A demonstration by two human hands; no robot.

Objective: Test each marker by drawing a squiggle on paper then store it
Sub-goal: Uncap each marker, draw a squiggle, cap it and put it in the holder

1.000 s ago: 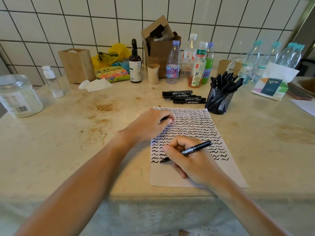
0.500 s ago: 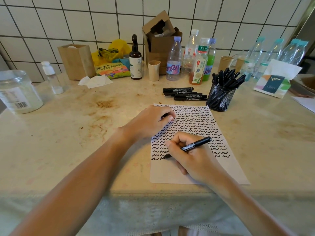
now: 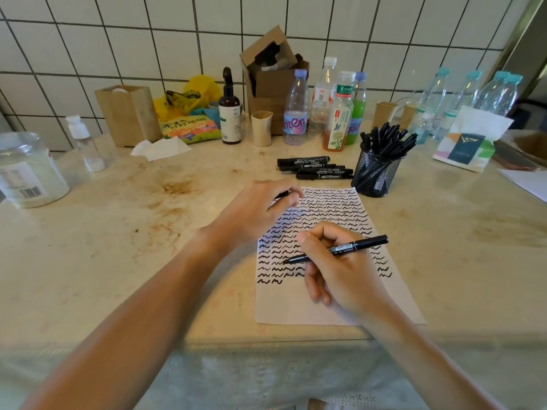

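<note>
A white sheet of paper (image 3: 296, 306) lies on the table, filled with rows of black squiggles. My right hand (image 3: 340, 270) grips a black marker (image 3: 355, 247) with its uncapped tip pointing left, just over the lower squiggle rows. My left hand (image 3: 260, 208) rests on the paper's top left corner, fingers curled round a small black object, probably the marker's cap (image 3: 282, 194). Several capped black markers (image 3: 316, 168) lie beyond the paper. A black mesh cup (image 3: 374, 176) beside them holds several more markers.
Along the tiled wall stand drink bottles (image 3: 296, 110), a brown spray bottle (image 3: 229, 113), cardboard boxes (image 3: 275, 75), paper cups and a tissue pack (image 3: 470, 143). A large clear jar (image 3: 28, 173) sits far left. The table's front edge runs just below the paper.
My right hand has shifted the marker tip slightly up and right from the bottom row's left end, leaving a new squiggle there. My left hand stays put.
</note>
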